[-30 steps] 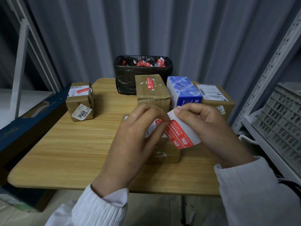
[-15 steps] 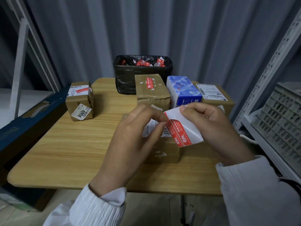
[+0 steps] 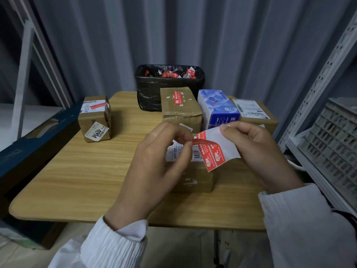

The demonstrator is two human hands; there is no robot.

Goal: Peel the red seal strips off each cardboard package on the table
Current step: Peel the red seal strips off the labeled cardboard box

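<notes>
**Red strip (image 3: 201, 141) half-lifted above a package (image 3: 193, 178) on the table (image 3: 77, 171)**

The left hand (image 3: 154, 171) pinches the strip's loose end, and the right hand (image 3: 258, 151) grips the white sheet (image 3: 226, 146) it clings to. The strip runs left to right between the two hands, just over the package.

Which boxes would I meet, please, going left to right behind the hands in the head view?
Small package → tall package → blue box → package with white label.
</notes>
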